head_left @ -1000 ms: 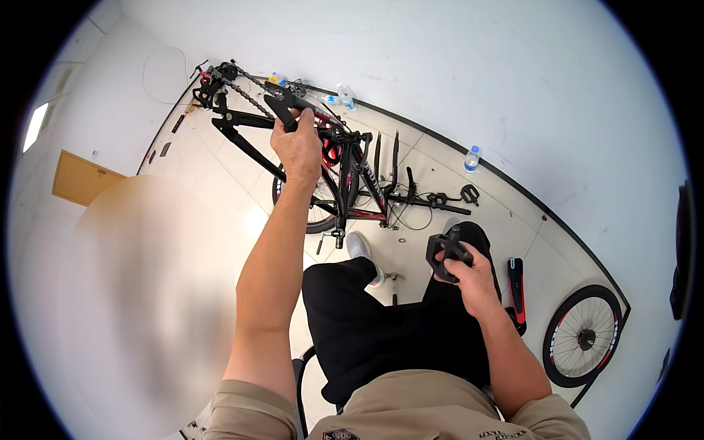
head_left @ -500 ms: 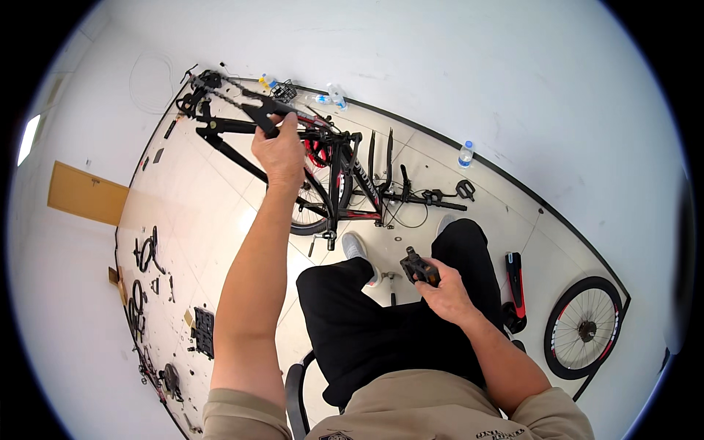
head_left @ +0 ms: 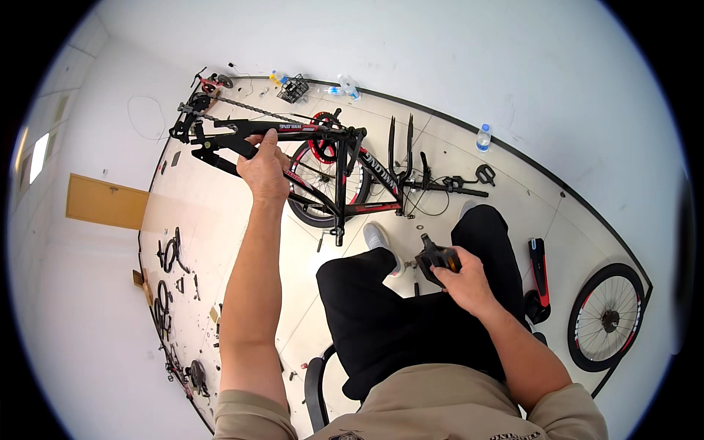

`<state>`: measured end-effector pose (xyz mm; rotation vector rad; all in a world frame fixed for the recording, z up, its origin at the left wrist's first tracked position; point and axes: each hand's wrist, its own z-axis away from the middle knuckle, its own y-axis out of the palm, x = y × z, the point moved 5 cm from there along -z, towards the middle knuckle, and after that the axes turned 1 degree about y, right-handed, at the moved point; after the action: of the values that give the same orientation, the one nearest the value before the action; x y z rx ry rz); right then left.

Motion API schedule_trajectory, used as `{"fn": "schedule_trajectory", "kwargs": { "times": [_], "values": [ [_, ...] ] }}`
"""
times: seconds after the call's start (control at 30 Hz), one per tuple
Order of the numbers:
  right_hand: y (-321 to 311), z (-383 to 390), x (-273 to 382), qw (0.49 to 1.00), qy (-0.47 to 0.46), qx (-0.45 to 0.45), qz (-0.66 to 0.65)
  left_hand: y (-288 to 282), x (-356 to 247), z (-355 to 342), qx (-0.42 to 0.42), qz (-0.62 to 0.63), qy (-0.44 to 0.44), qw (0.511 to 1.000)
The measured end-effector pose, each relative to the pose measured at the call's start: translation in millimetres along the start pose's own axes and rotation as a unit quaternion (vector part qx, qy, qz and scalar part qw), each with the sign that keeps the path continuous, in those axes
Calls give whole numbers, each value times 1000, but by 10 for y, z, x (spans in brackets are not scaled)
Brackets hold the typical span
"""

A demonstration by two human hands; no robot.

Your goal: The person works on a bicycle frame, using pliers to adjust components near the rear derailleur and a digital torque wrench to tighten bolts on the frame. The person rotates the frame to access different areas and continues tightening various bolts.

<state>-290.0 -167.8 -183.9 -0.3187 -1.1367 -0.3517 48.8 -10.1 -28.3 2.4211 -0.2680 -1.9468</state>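
Note:
My left hand [head_left: 262, 169] is closed around a tube of the black-and-red bicycle frame [head_left: 370, 170], near its rear stays. A chain [head_left: 253, 108] runs above that hand toward the rear mechanism [head_left: 192, 110], and a red chainring [head_left: 323, 143] shows behind the frame. My right hand [head_left: 466, 284] grips a black plastic pedal [head_left: 437, 258] with an orange reflector, held over my right leg, its threaded spindle pointing up. A wheel [head_left: 308, 209] is partly hidden behind the frame.
Loose parts [head_left: 173, 254] lie along the left wall. Handlebars [head_left: 466, 191] and a water bottle [head_left: 483, 138] are beyond my knees. A black-and-red pump-like item [head_left: 537, 275] and a loose wheel [head_left: 604, 317] are at the right. A door [head_left: 106, 200] is at the left.
My left hand has swung left and lowered with the frame's rear end. My right hand has turned the pedal. The blur at the lower left is gone, showing scattered parts.

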Motion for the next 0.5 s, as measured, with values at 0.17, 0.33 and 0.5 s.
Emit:
{"fn": "schedule_trajectory", "kwargs": {
  "times": [0.17, 0.33, 0.5],
  "values": [
    [-30, -22, 45, 976, 112, 6, -186, -97, 43, -42, 7, 9, -13, 1000],
    [-71, -51, -11, 954, 135, 2, -266, -118, 47, -40, 18, 17, -12, 1000],
    [-74, -60, -20, 955, 137, 2, -263, -30, 16, 7, 9, 22, 2, 1000]
  ]
}}
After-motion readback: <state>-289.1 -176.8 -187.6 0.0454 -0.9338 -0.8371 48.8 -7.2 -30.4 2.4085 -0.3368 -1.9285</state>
